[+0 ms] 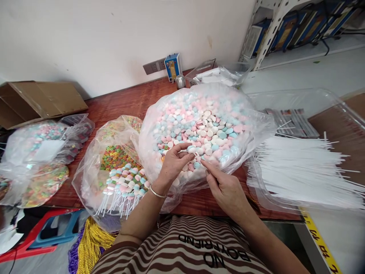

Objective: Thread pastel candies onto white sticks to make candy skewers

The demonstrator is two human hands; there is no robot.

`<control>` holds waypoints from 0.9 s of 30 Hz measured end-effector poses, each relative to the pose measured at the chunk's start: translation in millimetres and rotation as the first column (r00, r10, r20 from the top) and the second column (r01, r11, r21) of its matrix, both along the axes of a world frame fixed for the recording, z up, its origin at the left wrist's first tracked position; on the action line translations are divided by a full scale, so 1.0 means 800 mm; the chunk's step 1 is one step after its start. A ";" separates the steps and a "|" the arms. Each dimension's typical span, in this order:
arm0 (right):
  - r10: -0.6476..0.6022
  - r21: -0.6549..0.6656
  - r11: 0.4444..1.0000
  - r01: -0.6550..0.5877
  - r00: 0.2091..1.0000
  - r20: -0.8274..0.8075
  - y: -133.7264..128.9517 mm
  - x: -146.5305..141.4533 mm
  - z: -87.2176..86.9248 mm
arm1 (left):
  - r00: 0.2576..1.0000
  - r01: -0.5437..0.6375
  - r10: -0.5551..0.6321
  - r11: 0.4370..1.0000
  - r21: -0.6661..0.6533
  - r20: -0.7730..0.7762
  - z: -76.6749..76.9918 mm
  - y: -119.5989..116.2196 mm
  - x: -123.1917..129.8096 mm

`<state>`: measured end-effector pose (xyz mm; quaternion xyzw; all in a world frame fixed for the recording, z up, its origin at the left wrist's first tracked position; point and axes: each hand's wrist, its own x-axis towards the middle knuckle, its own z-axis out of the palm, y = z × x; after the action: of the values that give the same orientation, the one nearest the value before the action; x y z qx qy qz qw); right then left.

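Cardboard box (48, 99) far left, at the back of the red-brown wooden bench (114, 99). Right of it, an open clear plastic bag (85, 177) with multicoloured ring-shaped pieces (110, 158) inside; a bunch of pastel-headed sticks (127, 180) lies over that bag, heads away from the person, bare white tails pointing back toward the near edge. Left hand (173, 161) is the nearer one to that bunch: bangle (157, 193) on the wrist, grip narrow, thumb and index almost together over the near part of the big disc bag (259, 120). Small pale piece (197, 156) shows right at those fingertips; can't tell whether it's pinched or just lying behind them. Loose pink, white and blue discs (211, 131) sit under and beyond both grips, heap running away from the person. Key relation: the two grips face each other across a small gap, with the pale piece between them, left fingertips on its left, right index just right of and slightly below it. Right hand (224, 186): index stretched out, thumb tucked close under, other fingers curled; can't tell if anything's in it. Far right, clear plastic tray (266, 201) of white paper-like sticks (296, 169), long axes roughly left-right, some ends jutting right; right hand is nearer to these.
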<state>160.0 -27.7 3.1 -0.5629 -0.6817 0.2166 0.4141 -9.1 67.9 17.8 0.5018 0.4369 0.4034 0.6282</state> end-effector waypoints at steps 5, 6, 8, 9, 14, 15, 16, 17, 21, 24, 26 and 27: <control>-0.019 0.010 1.000 0.019 0.999 0.042 0.002 -0.004 -0.002 | 0.999 -0.004 0.006 0.998 0.055 -0.047 -0.001 -0.007 0.003; -0.024 0.016 1.000 0.024 0.998 0.052 0.003 -0.005 -0.002 | 0.998 -0.012 0.017 0.997 0.070 -0.060 -0.002 -0.009 0.004; -0.035 0.029 0.999 0.033 0.997 0.074 0.003 -0.008 -0.004 | 0.996 -0.033 0.039 0.996 0.087 -0.074 -0.003 -0.012 0.006; -0.039 0.038 0.999 0.036 0.996 0.085 0.003 -0.009 -0.004 | 0.996 -0.041 0.048 0.995 0.089 -0.075 -0.004 -0.013 0.007; -0.038 0.073 0.997 0.029 0.992 0.124 0.001 -0.010 -0.008 | 0.994 -0.037 0.049 0.992 0.124 -0.094 -0.015 -0.016 0.007; -0.037 0.079 0.997 0.027 0.991 0.125 0.001 -0.010 -0.009 | 0.993 -0.037 0.054 0.987 0.156 -0.105 -0.018 -0.018 0.008; -0.035 0.086 0.996 0.025 0.991 0.125 0.001 -0.011 -0.009 | 0.991 -0.041 0.065 0.980 0.196 -0.121 -0.022 -0.020 0.008; -0.035 0.093 0.995 0.024 0.992 0.125 0.001 -0.011 -0.010 | 0.987 -0.046 0.081 0.969 0.241 -0.138 -0.026 -0.023 0.009; -0.082 0.081 0.994 0.073 0.990 0.118 0.004 -0.020 -0.015 | 0.952 -0.012 0.144 0.899 0.438 -0.269 -0.033 -0.045 0.013; -0.109 0.029 0.994 0.108 0.993 0.033 0.007 -0.026 -0.018 | 0.916 0.077 0.145 0.852 0.517 -0.375 -0.024 -0.059 0.004; -0.109 0.017 0.994 0.109 0.993 -0.046 0.008 -0.027 -0.018 | 0.906 0.087 0.145 0.855 0.511 -0.398 -0.012 -0.057 -0.013; -0.113 0.015 0.993 0.114 0.991 -0.076 0.008 -0.027 -0.018 | 0.894 0.069 0.175 0.856 0.512 -0.412 -0.006 -0.052 -0.026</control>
<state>138.6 -21.1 -11.1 -0.5883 -0.6347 0.2068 0.4564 -29.8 26.4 13.3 0.7170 0.4588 0.3972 0.3429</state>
